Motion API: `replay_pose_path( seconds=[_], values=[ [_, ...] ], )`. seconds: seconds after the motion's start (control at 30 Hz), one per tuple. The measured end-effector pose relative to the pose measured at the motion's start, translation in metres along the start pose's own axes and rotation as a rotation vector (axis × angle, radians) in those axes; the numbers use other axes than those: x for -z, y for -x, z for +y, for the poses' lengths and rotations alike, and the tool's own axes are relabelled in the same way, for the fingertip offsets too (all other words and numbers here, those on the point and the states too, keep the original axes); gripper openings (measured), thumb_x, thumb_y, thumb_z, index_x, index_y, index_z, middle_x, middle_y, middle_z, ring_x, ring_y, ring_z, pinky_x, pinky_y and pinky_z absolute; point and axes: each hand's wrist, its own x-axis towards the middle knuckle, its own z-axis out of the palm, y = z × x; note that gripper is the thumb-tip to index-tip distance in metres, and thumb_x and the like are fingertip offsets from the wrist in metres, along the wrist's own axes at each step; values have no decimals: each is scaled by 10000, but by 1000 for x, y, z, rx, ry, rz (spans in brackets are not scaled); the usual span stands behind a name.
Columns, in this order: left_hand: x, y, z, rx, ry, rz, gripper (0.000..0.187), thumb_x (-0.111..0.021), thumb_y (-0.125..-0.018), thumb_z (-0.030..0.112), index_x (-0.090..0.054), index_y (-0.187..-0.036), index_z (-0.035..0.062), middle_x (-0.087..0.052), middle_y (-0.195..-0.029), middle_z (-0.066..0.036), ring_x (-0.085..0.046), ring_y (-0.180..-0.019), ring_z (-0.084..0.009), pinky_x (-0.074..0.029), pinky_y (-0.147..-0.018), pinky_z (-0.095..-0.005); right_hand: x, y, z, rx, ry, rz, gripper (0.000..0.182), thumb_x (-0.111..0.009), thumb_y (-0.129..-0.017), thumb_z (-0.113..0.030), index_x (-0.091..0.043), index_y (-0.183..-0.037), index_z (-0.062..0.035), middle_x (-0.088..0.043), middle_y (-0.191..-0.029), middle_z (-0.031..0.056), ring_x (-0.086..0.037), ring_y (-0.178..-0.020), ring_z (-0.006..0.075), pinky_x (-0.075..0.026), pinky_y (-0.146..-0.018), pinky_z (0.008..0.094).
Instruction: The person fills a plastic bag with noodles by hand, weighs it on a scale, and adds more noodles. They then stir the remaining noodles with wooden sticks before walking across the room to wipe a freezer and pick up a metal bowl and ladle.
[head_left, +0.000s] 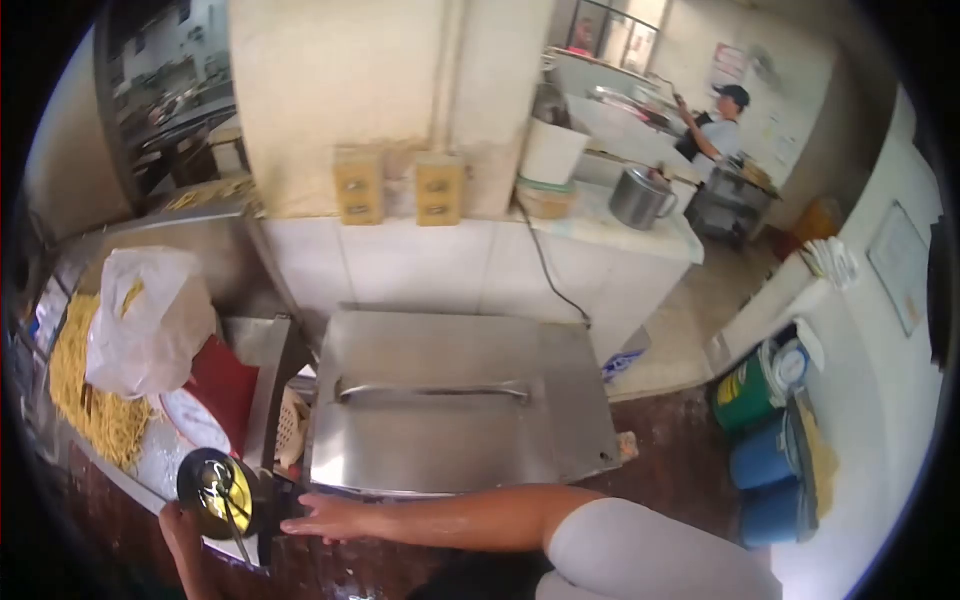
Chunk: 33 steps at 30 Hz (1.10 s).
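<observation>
My left hand [178,530] is at the lower left, against the rim of a dark round bowl [210,500] with yellow liquid and a utensil in it. Its fingers are partly hidden by the bowl. To the right of the bowl, my right hand [325,518] reaches leftward with its fingers spread and nothing in it. Behind the bowl stands a red scale [225,385] with a white dial, and a white plastic bag [150,320] rests on top. Yellow noodles [90,395] lie heaped on the metal counter to the left.
A steel chest with a handle [430,430] stands before me. Behind it, a metal pot [641,198] sits on a tiled ledge. Blue bins [765,460] and a green bucket [745,395] stand at the right. Another person [715,130] is in the far back right.
</observation>
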Motion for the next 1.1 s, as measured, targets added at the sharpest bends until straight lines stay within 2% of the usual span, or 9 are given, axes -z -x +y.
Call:
replay_pose_path(
  seconds=[0.17,0.33,0.37,0.43,0.47,0.5,0.63,0.73,1.1],
  values=[
    [8,24,100,252,193,-279,216,-544,-755,113,-545,-662,-82,-503,-519,-193,-511,-488,-187,-369,-480,-428,3,50,-3,-24,-326,-15,973,-670,-761,-714,-402,-1421,-51,-607,-1127,121,-579,-579,147,-447,-424,264],
    [15,63,233,80,418,-493,161,-573,-819,59,-660,-791,-74,-629,-647,-80,-583,-606,-128,-454,-548,-300,43,149,25,-73,-347,204,746,-721,-779,-592,-544,-1269,-58,-644,-964,76,-595,-625,144,-486,-480,281],
    [9,70,244,66,422,-497,161,-573,-819,59,-660,-791,-74,-629,-647,-80,-583,-606,-128,-454,-548,-300,50,162,40,-67,-351,217,746,-721,-779,-592,-544,-1269,-58,-644,-964,76,-595,-625,144,-486,-480,281],
    [-5,86,265,-117,120,-693,324,-600,-931,245,-643,-1207,82,-656,-1020,-72,-616,-805,-239,-502,-695,-382,64,183,87,77,-405,297,686,-738,-800,-509,-544,-1264,-41,-642,-968,62,-606,-716,126,-507,-563,279],
    [-16,108,306,75,626,-558,158,-585,-844,60,-658,-885,-74,-663,-754,-82,-607,-680,-129,-479,-622,-289,73,195,110,74,-412,326,657,-734,-827,-426,-512,-1301,-30,-648,-1003,61,-600,-782,112,-507,-619,261],
    [-21,117,331,64,624,-564,158,-585,-844,60,-658,-885,-74,-663,-754,-82,-607,-680,-129,-479,-622,-289,84,221,118,79,-420,335,657,-734,-827,-426,-512,-1301,-30,-648,-1003,61,-600,-782,112,-507,-619,261],
    [-44,166,422,45,722,-779,332,-610,-882,128,-591,-1157,-57,-673,-1005,-109,-634,-876,-164,-499,-779,-300,136,334,147,47,-551,343,704,-725,-824,-397,-452,-1345,-11,-655,-1069,93,-630,-835,135,-525,-573,296],
    [-46,208,517,423,1259,-1175,551,-628,-891,265,-481,-1333,-29,-650,-1159,-129,-672,-953,-220,-553,-801,-325,171,404,183,23,-554,442,726,-732,-799,-434,-462,-1323,-12,-658,-1062,117,-669,-715,181,-532,-577,298],
    [-189,282,722,368,1461,-1548,555,-555,-716,118,-545,-1245,-48,-630,-1189,-156,-627,-1077,-281,-513,-938,-413,301,621,274,-108,-419,668,803,-631,-881,-583,-409,-1434,-44,-656,-1121,80,-666,-906,172,-530,-679,296]
  ],
)
